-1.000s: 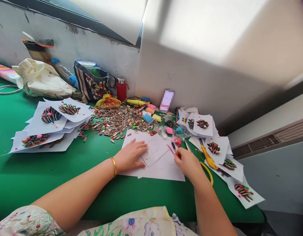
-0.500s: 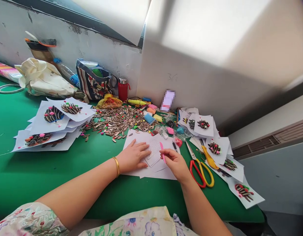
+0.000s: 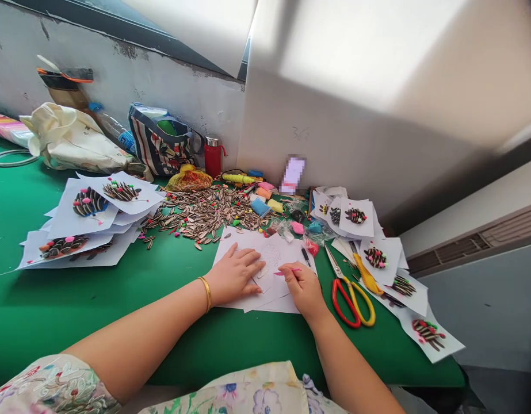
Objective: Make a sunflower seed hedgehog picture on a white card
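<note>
My left hand (image 3: 236, 272) lies flat with fingers spread on white paper sheets (image 3: 271, 303), a gold bangle (image 3: 205, 292) at its wrist. Faint pencil-like lines form a drawing (image 3: 270, 257) on the top sheet, partly under the fingertips. Between thumb and fingers my right hand (image 3: 303, 287) grips a slim pink plastic tool (image 3: 286, 272), perhaps a clay-modelling knife; most of it is hidden by the fingers. It lies nearly level just above or on the paper; contact cannot be made out. Beside that hand rests a black pen (image 3: 306, 257).
Scissors (image 3: 351, 296) with red and yellow handles and a yellow cutter (image 3: 365, 273) lie at right. Loose sunflower seeds (image 3: 205, 210) spread behind the paper, near coloured clay packs (image 3: 260, 207). Seed-decorated cards are stacked left (image 3: 86, 230) and right (image 3: 379, 259). A red flask (image 3: 213, 158) stands behind.
The pink tool has turned from steeply upright to nearly level in my right hand, which has shifted slightly left. My left hand stays flat on the paper.
</note>
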Tool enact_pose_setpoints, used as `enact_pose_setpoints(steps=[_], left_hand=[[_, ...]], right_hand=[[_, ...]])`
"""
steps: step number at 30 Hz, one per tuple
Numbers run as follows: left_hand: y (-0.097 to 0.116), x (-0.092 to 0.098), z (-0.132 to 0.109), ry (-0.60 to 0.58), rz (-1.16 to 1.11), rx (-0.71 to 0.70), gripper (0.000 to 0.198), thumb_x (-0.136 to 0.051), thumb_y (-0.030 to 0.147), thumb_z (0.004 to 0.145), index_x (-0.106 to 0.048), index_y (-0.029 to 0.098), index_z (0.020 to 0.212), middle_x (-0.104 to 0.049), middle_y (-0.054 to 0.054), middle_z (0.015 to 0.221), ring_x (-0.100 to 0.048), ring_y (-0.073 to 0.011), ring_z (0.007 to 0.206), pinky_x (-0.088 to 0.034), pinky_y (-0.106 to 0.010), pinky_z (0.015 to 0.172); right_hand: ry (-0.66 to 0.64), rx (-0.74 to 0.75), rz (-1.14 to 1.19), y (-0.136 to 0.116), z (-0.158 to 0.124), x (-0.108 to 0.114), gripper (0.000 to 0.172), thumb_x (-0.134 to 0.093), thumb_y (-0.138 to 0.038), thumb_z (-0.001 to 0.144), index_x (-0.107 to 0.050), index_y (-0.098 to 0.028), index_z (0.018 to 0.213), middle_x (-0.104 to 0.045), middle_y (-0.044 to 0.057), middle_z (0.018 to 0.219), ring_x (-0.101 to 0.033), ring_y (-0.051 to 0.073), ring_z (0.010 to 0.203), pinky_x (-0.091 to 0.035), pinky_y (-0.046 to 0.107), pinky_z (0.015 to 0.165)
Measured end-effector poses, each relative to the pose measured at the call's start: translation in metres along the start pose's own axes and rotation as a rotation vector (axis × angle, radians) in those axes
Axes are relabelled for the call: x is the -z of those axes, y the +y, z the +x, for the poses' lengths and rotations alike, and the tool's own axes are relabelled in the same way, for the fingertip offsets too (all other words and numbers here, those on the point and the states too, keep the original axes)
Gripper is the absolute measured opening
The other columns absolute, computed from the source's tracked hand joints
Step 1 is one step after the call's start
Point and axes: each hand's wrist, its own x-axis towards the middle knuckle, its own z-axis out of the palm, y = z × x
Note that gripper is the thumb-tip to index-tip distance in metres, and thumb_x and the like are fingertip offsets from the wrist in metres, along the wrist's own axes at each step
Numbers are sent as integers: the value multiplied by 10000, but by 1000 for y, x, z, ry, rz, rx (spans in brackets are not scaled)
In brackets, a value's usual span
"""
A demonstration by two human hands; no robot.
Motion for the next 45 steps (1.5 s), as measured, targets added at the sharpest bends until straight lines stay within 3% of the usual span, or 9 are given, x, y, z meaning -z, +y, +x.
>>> enact_pose_setpoints(steps=[7,12,19,24,27,35,40,45], left_hand=[[-1,9,-1,-22,-61,-9,670,-561,610,887,-457,278,1460,-503,-122,1479,-393,-312,1406,-147,-575,1196],[-2,9,-2,-13,-54,-37,559,-593,586,877,-571,313,1364,-499,-122,1482,-399,-335,1402,-147,-612,1181],[-3,11,-3,-68,-63,-21,591,-579,587,887,-509,317,1408,-460,-114,1517,-364,-315,1426,-133,-609,1180],[-4,14,-2,-81,-85,-29,535,-593,547,896,-547,300,1369,-453,-120,1523,-346,-315,1441,-111,-618,1183],[-5,13,-2,-95,-122,2,609,-640,536,867,-499,278,1400,-440,-124,1532,-341,-308,1447,-107,-619,1186],[-8,9,-2,-59,-185,48,642,-714,531,801,-497,244,1334,-472,-120,1510,-363,-282,1438,-85,-585,1203],[-1,13,-3,-38,-158,69,672,-723,498,806,-473,243,1375,-519,-108,1471,-427,-275,1393,-85,-573,1208],[6,20,-2,14,-95,46,677,-768,490,761,-531,222,1335,-659,-94,1284,-574,-280,1216,-130,-567,1207]], right_hand=[[-71,-103,-28,-2,-2,0,310,-445,-407,977,-652,-212,855,-673,22,775,-614,184,758,-458,282,701],[-95,-85,35,-4,-3,-4,253,-493,-394,959,-655,-210,892,-684,28,839,-616,185,804,-467,280,740],[-126,-78,48,-7,-5,-9,211,-498,-355,953,-649,-214,908,-693,30,868,-623,184,826,-477,273,731],[-116,-57,33,-11,-6,-12,143,-535,-281,910,-659,-210,906,-691,22,868,-619,172,802,-481,269,732],[-122,-43,37,-13,-7,-15,121,-541,-238,886,-657,-211,903,-685,20,864,-615,171,792,-477,273,731],[-134,-12,47,-13,-6,-20,101,-537,-221,882,-638,-215,875,-673,19,845,-603,174,772,-466,287,717],[-112,-26,33,-13,-6,-19,118,-519,-228,893,-636,-216,898,-668,16,851,-606,174,791,-466,291,731],[-76,-79,-16,-8,-5,-14,140,-499,-268,914,-627,-219,942,-674,24,916,-613,187,856,-468,305,770]])
